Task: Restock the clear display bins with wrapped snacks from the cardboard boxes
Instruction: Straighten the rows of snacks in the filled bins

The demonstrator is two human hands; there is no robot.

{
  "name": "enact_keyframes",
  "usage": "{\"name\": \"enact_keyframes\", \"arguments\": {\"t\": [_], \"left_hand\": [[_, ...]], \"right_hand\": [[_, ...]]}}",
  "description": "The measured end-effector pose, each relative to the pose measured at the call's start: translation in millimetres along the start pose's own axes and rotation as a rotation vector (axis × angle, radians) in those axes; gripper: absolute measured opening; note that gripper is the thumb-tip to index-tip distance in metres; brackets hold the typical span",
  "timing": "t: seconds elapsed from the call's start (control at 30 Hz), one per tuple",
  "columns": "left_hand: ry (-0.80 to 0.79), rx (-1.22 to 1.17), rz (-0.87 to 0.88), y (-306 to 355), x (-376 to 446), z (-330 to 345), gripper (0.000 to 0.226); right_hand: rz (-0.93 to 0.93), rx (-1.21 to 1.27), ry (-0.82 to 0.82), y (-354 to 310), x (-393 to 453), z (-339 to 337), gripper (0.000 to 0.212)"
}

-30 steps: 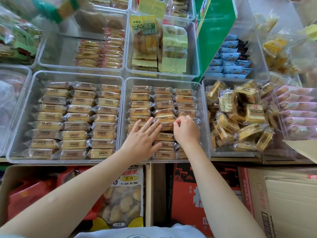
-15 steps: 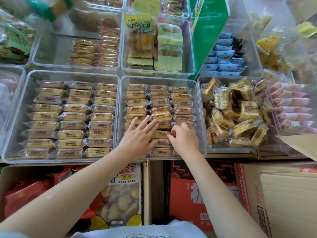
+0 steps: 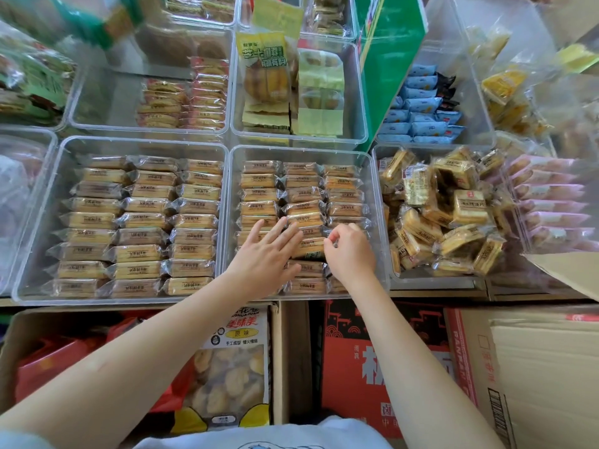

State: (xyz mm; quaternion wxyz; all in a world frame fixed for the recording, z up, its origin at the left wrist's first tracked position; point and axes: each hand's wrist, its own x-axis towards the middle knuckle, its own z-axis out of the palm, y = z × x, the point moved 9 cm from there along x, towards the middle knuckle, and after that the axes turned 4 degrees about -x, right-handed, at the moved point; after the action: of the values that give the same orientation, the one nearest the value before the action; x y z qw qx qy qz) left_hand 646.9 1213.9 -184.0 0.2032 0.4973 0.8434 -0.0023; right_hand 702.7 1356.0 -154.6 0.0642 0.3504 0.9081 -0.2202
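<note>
A clear display bin (image 3: 376, 202) in the middle of the shelf holds three neat columns of wrapped brown snack bars (image 3: 304, 194). My left hand (image 3: 265, 257) lies flat with straight fingers on the bars of the left and middle columns. My right hand (image 3: 348, 252) is over the right column, its fingertips pinching the wrapper end of a bar (image 3: 311, 247) in the middle column. Under the shelf an open cardboard box (image 3: 277, 361) holds bagged snacks (image 3: 233, 367).
A full bin of the same kind of bars (image 3: 142, 222) stands to the left. A bin of jumbled square snacks (image 3: 444, 215) is on the right, pink packs (image 3: 551, 202) beyond it. Red (image 3: 382, 367) and plain cardboard boxes (image 3: 534, 377) sit below. More bins fill the back row.
Both hands have stayed on the middle bin. My right hand's fingers have gathered into a pinch on a wrapper end, and the view has shifted slightly.
</note>
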Motion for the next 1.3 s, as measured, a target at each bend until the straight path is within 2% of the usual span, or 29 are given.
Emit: {"name": "enact_keyframes", "arguments": {"t": [0.3, 0.47, 0.57, 0.63, 0.77, 0.83, 0.9, 1.0, 1.13, 1.3], "left_hand": [[-0.036, 0.000, 0.073, 15, 25, 7, 0.082], [-0.039, -0.017, 0.106, 11, 29, 4, 0.082], [-0.014, -0.100, 0.097, 7, 24, -5, 0.077], [0.033, -0.132, 0.112, 8, 12, -6, 0.071], [0.217, -0.175, 0.169, 14, -17, -6, 0.060], [0.231, -0.175, 0.140, 15, -26, -1, 0.057], [0.241, -0.156, 0.114, 16, -32, 3, 0.056], [0.219, -0.145, 0.089, 15, -36, 9, 0.060], [0.182, -0.130, 0.064, 13, -40, 14, 0.067], [0.115, -0.126, 0.049, 14, -40, 18, 0.073]], "right_hand": [[0.036, 0.087, -0.011, 14, -1, 12, 0.014], [0.061, 0.029, -0.018, 12, -1, 16, 0.013], [-0.003, 0.068, 0.007, 7, -6, 5, 0.009], [-0.079, 0.088, -0.015, 4, -12, 1, 0.014], [-0.135, -0.142, -0.178, 5, -26, 14, 0.023], [-0.123, -0.239, -0.191, 7, -28, 16, 0.028], [-0.117, -0.261, -0.198, 6, -27, 15, 0.024], [-0.084, -0.174, -0.216, 7, -22, 16, 0.014], [-0.072, -0.039, -0.137, 5, -19, 12, 0.013], [-0.059, -0.082, -0.153, 9, -11, 13, 0.016]]}}
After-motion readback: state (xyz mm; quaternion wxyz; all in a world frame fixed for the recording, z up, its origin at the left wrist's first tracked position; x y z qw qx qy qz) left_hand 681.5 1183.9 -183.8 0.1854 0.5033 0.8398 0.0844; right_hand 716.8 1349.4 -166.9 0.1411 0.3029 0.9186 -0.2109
